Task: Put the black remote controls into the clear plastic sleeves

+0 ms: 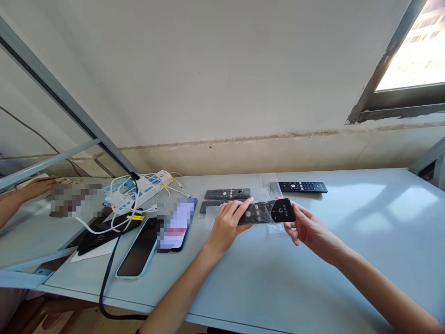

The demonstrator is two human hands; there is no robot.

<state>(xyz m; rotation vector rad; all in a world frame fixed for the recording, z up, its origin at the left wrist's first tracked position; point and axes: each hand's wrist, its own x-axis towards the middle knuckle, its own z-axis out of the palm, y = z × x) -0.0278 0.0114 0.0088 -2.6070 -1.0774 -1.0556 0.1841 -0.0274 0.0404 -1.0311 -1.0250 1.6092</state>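
A black remote control [257,212], partly inside a clear plastic sleeve, is held level above the table between both hands. My left hand [227,222] grips its left part, fingers on top and thumb beneath. At its right end my right hand [302,225] pinches the black end with white print. Behind my left hand, two more remotes in clear sleeves, one farther back [227,194] and one nearer [210,205], lie on the table. An unwrapped black remote [304,187] rests to the right, beside a clear plastic bag [270,180].
On the left are a phone with a light blue case [139,248], a lit phone [178,225], a power strip [149,189] with tangled white cables and a black cable [107,278]. Another person's hand [38,186] is at far left, beyond the metal frame [66,104].
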